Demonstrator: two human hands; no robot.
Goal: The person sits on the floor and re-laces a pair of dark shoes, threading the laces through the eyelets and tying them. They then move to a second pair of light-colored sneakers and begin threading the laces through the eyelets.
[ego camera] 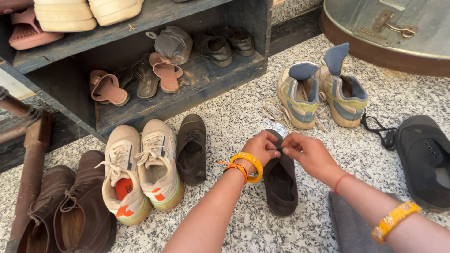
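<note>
A dark brown lace-up shoe lies on the speckled stone floor, toe pointing away from me. Both hands are pinched over its front part, at the laces. My left hand, with orange and yellow bangles on the wrist, grips from the left. My right hand, with a red thread and a yellow bangle on the arm, grips from the right. The fingertips nearly meet and hide the laces. The matching dark brown shoe lies to the left, apart from my hands.
A pair of white sneakers and brown boots stand at left. Beige-and-blue sneakers with loose laces lie beyond. A black canvas shoe is at right. A dark wooden rack holds sandals; a metal trunk is at top right.
</note>
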